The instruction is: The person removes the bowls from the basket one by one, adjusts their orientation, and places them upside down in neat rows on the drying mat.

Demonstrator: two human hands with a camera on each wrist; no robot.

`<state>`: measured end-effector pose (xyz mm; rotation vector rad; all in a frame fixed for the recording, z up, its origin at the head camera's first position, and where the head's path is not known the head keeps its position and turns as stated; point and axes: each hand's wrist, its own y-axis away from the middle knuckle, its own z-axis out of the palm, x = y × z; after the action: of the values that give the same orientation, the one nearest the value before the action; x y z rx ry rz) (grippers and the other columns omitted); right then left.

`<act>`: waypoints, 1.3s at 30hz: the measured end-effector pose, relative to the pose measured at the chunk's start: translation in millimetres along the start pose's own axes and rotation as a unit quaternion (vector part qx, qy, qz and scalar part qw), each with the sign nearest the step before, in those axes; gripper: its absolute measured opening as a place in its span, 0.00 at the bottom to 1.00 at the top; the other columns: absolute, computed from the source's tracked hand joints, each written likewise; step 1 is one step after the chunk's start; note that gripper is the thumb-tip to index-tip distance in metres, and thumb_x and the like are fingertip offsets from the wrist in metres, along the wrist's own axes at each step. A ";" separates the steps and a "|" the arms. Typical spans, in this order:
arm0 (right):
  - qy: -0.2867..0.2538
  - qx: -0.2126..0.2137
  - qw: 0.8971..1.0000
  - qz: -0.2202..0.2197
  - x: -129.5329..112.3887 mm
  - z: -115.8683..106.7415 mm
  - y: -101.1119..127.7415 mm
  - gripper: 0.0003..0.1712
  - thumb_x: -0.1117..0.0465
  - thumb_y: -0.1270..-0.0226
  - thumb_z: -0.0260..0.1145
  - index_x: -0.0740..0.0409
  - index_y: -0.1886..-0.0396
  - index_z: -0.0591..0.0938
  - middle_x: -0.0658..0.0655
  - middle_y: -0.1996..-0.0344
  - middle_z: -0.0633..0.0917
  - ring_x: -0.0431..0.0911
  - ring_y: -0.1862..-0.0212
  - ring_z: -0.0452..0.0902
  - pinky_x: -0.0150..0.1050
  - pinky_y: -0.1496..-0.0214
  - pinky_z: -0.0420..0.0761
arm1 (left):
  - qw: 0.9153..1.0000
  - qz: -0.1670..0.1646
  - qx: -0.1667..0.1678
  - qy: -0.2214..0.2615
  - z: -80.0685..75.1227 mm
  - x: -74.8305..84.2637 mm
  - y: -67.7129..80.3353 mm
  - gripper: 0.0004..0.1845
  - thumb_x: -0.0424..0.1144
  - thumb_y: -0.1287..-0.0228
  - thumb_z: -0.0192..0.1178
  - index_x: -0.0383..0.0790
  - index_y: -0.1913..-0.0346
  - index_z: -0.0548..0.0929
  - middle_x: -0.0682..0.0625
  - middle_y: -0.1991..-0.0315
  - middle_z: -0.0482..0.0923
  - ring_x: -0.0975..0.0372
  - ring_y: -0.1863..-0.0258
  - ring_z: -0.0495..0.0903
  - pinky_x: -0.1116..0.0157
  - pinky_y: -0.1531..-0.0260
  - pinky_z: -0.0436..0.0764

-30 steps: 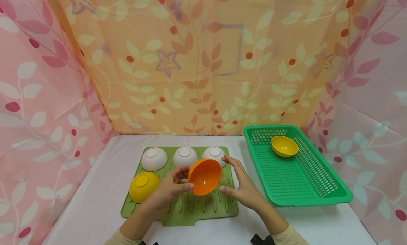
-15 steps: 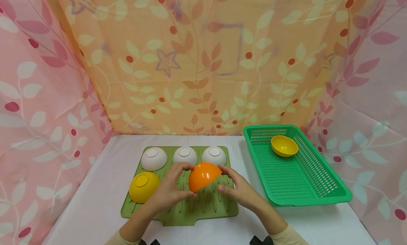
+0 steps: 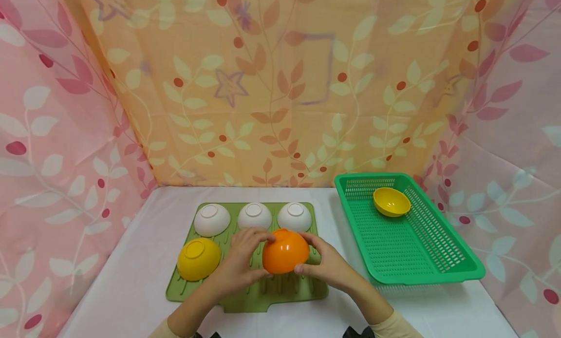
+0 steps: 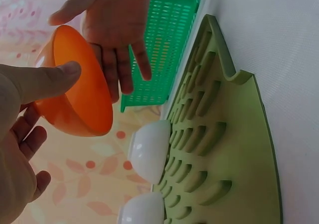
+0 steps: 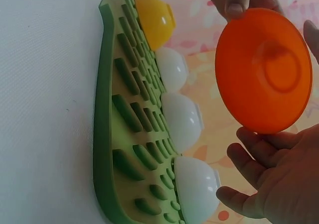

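Gripping one orange bowl (image 3: 285,251): both hands, left (image 3: 238,265), right (image 3: 328,266); three white bowls (image 3: 254,215), two yellow bowls (image 3: 198,258).

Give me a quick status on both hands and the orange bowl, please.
Left hand and right hand hold orange bowl upside down above green mat. Slot beneath clear.

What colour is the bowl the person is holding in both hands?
Orange bowl, plain and glossy; the head view shows it best, held between both hands.
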<state>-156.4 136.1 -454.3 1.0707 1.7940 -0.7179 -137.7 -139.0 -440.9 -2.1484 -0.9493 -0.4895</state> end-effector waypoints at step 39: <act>-0.038 0.049 0.990 -0.129 2.9 3.3 2.6 0.53 0.49 0.51 0.85 0.39 0.25 0.68 0.48 0.28 0.69 0.54 0.25 0.59 0.75 0.29 0.54 | 0.969 -0.174 -0.048 0.168 -7.6 -4.7 -2.5 0.47 0.54 0.56 0.83 0.61 0.30 0.73 0.62 0.37 0.76 0.57 0.34 0.72 0.40 0.33 0.65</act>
<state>-153.5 135.8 -458.4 0.8691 1.8657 -0.9997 -143.0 -145.7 -437.4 -1.9000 -1.1247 -1.0549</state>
